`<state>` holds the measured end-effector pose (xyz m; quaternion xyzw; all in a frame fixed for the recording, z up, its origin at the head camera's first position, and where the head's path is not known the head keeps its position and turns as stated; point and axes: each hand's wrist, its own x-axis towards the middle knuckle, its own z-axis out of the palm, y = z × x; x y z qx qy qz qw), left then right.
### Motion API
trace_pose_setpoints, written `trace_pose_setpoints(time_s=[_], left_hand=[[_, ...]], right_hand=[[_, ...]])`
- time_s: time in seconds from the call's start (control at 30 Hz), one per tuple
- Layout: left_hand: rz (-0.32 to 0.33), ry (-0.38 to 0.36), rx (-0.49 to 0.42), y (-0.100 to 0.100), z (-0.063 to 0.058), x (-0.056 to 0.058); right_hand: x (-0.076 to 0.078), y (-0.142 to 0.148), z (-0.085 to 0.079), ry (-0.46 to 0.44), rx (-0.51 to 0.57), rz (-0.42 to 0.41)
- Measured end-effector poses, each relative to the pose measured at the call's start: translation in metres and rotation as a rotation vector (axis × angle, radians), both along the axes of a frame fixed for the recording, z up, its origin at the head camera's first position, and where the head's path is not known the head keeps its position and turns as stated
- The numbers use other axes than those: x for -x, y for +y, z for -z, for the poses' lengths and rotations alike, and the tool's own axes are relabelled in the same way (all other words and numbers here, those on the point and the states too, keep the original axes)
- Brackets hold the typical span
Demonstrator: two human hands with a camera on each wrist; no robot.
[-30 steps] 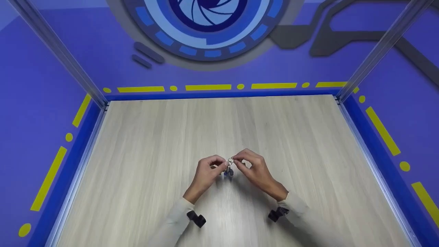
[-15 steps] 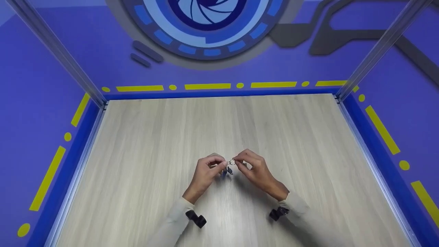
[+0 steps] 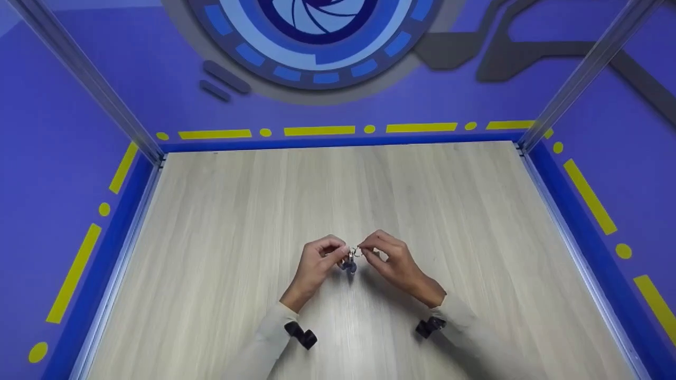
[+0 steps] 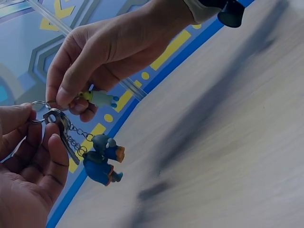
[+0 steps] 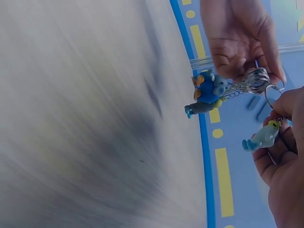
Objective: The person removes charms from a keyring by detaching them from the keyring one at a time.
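Above the table (image 3: 264, 211), the left hand (image 3: 316, 262) pinches a bunch of metal rings (image 5: 257, 80), its dangling blue figurines (image 4: 98, 168) overlapping, hard to count; the right hand (image 3: 395, 262) pinches 1 ring (image 5: 267, 99), partly hidden in the grip, a pale figurine (image 5: 264, 137) beneath.

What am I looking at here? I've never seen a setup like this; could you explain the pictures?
There is no machine: these are a person's two bare hands at work. The wide view comes from a camera worn on the head, looking down; each close-up comes from a wrist camera. The left hand holds a bunch of metal rings, with small toy figures dangling from it. The right hand pinches a thin ring, with a pale figure beside its fingers. Below is a wooden table, where shadows fall.
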<state>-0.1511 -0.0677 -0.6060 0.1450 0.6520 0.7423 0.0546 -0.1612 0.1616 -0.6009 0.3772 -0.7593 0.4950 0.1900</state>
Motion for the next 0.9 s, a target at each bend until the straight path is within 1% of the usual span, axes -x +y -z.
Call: trace_pose_setpoints(time_s=[0.13, 0.2, 0.27, 0.4, 0.53, 0.77, 0.9], left_hand=[[0.064, -0.033, 0.01, -0.0044, 0.0012, -0.001], [0.099, -0.046, 0.015, -0.006, 0.0014, -0.0013], [0.121, -0.045, 0.023, -0.0066, 0.001, -0.0009], [0.116, -0.007, 0.057, -0.0061, -0.0004, 0.0011], [0.102, 0.032, 0.094, -0.006, -0.0028, 0.002], [0.09, 0.032, 0.15, -0.0066, -0.0041, 0.0028], [0.086, 0.047, 0.168, -0.0082, -0.0033, 0.0028]], right_hand=[[0.0012, -0.0012, -0.0018, -0.022, 0.006, -0.001], [0.0021, -0.0023, -0.0024, -0.011, -0.002, -0.009], [0.0028, -0.0034, -0.0026, 0.01, -0.009, -0.02], [0.0029, -0.005, -0.0042, 0.039, -0.02, -0.036], [0.0011, -0.0061, -0.0073, 0.037, -0.049, -0.038], [-0.001, -0.0055, -0.0101, 0.025, -0.084, -0.036], [-0.0007, -0.0036, -0.0105, 0.015, -0.101, -0.029]])
